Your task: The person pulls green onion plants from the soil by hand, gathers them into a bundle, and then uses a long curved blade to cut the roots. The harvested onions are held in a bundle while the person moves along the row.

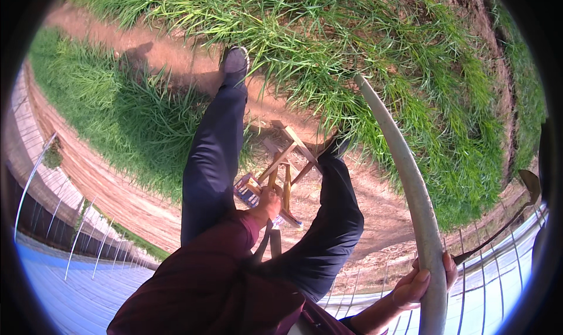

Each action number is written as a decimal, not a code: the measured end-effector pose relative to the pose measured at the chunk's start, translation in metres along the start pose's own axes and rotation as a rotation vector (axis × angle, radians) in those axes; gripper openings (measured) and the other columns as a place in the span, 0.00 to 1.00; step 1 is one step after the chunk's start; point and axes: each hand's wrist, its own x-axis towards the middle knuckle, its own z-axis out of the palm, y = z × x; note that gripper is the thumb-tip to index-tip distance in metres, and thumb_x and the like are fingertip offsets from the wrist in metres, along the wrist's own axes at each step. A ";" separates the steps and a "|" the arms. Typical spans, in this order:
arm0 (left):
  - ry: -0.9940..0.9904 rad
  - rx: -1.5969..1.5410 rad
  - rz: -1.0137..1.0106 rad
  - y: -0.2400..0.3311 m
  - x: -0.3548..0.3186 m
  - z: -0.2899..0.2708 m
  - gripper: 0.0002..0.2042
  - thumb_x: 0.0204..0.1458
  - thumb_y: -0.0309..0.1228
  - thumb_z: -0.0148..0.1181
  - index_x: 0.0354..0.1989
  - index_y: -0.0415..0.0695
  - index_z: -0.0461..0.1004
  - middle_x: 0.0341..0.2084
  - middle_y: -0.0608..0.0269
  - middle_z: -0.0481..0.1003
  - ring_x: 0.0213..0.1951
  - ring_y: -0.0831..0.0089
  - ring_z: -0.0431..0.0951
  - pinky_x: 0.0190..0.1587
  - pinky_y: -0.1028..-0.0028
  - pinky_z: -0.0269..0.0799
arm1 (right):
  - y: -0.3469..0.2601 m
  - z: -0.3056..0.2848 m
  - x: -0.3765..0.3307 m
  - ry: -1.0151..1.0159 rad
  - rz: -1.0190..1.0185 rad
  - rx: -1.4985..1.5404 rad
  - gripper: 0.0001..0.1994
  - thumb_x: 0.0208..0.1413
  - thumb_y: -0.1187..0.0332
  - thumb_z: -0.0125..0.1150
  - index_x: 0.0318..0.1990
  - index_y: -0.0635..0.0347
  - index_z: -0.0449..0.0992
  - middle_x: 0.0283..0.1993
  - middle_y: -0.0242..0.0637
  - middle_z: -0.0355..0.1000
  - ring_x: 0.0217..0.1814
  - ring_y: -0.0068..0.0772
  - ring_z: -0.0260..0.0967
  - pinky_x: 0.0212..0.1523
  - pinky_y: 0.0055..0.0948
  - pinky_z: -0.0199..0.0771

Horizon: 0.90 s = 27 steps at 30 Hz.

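Down between your legs, your left hand (268,201) is wrapped tight round the small wooden stool (285,169), carrying it clear of the dirt path (170,53). Right hand (423,281) grips the curved grey pipe (410,177), probably steadying you.

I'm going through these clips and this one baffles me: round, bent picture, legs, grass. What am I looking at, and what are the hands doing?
This is one wide-angle camera worn on a person's head, looking down, so edges curve. No machine: just two bare hands. The left hand grips a small wooden stool between the legs. The right hand closes around a pale curved pole. Below are reddish dirt and long grass. Dark trousers and a shoe belong to the same person.
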 end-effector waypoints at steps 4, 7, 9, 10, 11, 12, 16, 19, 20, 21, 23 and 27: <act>0.067 -0.007 -0.009 -0.033 -0.013 -0.024 0.17 0.60 0.30 0.55 0.55 0.43 0.82 0.67 0.42 0.65 0.53 0.51 0.79 0.52 0.43 0.65 | -0.003 0.003 0.000 0.000 0.023 0.020 0.27 0.58 0.59 0.54 0.57 0.76 0.70 0.54 0.50 0.66 0.52 0.42 0.69 0.39 0.28 0.79; -0.039 -0.172 0.002 -0.065 -0.027 -0.073 0.18 0.62 0.29 0.53 0.59 0.48 0.79 0.69 0.40 0.61 0.60 0.46 0.75 0.55 0.38 0.63 | -0.008 0.003 -0.001 0.022 0.036 -0.054 0.29 0.56 0.57 0.56 0.57 0.75 0.70 0.53 0.50 0.65 0.51 0.43 0.69 0.42 0.31 0.78; 0.013 -0.172 -0.006 -0.086 -0.026 -0.098 0.18 0.62 0.29 0.52 0.59 0.53 0.80 0.69 0.41 0.62 0.62 0.45 0.73 0.57 0.39 0.62 | -0.009 0.003 0.001 0.023 0.015 -0.100 0.29 0.55 0.56 0.56 0.57 0.75 0.70 0.52 0.50 0.65 0.50 0.43 0.69 0.44 0.33 0.77; 0.040 -0.172 -0.009 -0.093 -0.025 -0.103 0.18 0.63 0.29 0.51 0.59 0.56 0.80 0.68 0.42 0.62 0.63 0.45 0.72 0.58 0.39 0.62 | -0.009 0.002 0.002 0.021 0.007 -0.108 0.29 0.55 0.56 0.56 0.56 0.75 0.70 0.52 0.50 0.65 0.50 0.43 0.69 0.44 0.34 0.77; 0.039 -0.152 -0.040 -0.094 -0.024 -0.106 0.18 0.63 0.30 0.50 0.57 0.60 0.81 0.66 0.45 0.65 0.65 0.47 0.71 0.61 0.41 0.62 | -0.009 0.001 0.002 0.016 0.011 -0.110 0.29 0.55 0.56 0.57 0.56 0.75 0.70 0.51 0.50 0.66 0.50 0.43 0.69 0.45 0.34 0.77; 0.014 -0.197 -0.014 -0.097 -0.023 -0.109 0.18 0.63 0.31 0.50 0.57 0.60 0.81 0.66 0.45 0.66 0.64 0.48 0.71 0.61 0.43 0.63 | -0.009 0.001 0.001 0.013 0.014 -0.111 0.29 0.54 0.56 0.57 0.56 0.75 0.70 0.51 0.50 0.66 0.50 0.43 0.69 0.46 0.35 0.77; -0.058 -0.312 0.015 -0.111 -0.027 -0.149 0.18 0.63 0.33 0.51 0.58 0.58 0.80 0.64 0.49 0.69 0.64 0.51 0.73 0.62 0.46 0.67 | -0.009 0.005 0.003 0.044 0.009 -0.105 0.30 0.53 0.56 0.57 0.55 0.76 0.71 0.49 0.50 0.66 0.48 0.44 0.69 0.46 0.38 0.77; 0.142 -0.344 -0.061 -0.094 -0.026 -0.126 0.17 0.64 0.32 0.50 0.58 0.57 0.80 0.64 0.48 0.69 0.65 0.51 0.72 0.61 0.47 0.69 | -0.010 0.004 0.000 0.077 0.023 -0.068 0.31 0.52 0.55 0.57 0.55 0.76 0.71 0.48 0.51 0.66 0.48 0.44 0.69 0.46 0.39 0.77; 0.121 -0.329 -0.030 -0.095 -0.027 -0.134 0.17 0.65 0.32 0.50 0.58 0.58 0.80 0.64 0.48 0.69 0.65 0.51 0.72 0.61 0.48 0.70 | -0.009 0.007 -0.001 0.094 0.031 -0.049 0.30 0.52 0.55 0.57 0.55 0.76 0.71 0.48 0.51 0.66 0.48 0.44 0.69 0.46 0.39 0.77; 0.100 -0.315 -0.004 -0.099 -0.030 -0.147 0.18 0.65 0.32 0.50 0.59 0.58 0.80 0.64 0.47 0.69 0.65 0.50 0.72 0.61 0.48 0.70 | -0.009 0.009 -0.001 0.103 0.035 -0.026 0.30 0.52 0.55 0.57 0.55 0.76 0.71 0.48 0.51 0.66 0.48 0.44 0.69 0.47 0.39 0.77; 0.055 -0.295 0.017 -0.109 -0.024 -0.154 0.16 0.63 0.30 0.51 0.55 0.56 0.81 0.63 0.53 0.70 0.63 0.54 0.74 0.60 0.51 0.72 | -0.007 0.009 -0.001 0.105 0.022 0.015 0.30 0.52 0.56 0.57 0.55 0.76 0.70 0.49 0.51 0.66 0.50 0.44 0.68 0.49 0.39 0.76; 0.161 -0.371 0.148 -0.147 -0.018 -0.192 0.10 0.57 0.29 0.57 0.44 0.52 0.82 0.57 0.60 0.77 0.56 0.63 0.79 0.54 0.64 0.78 | -0.011 0.007 -0.002 0.061 0.084 -0.004 0.30 0.53 0.57 0.58 0.56 0.75 0.70 0.51 0.50 0.65 0.53 0.44 0.67 0.52 0.40 0.74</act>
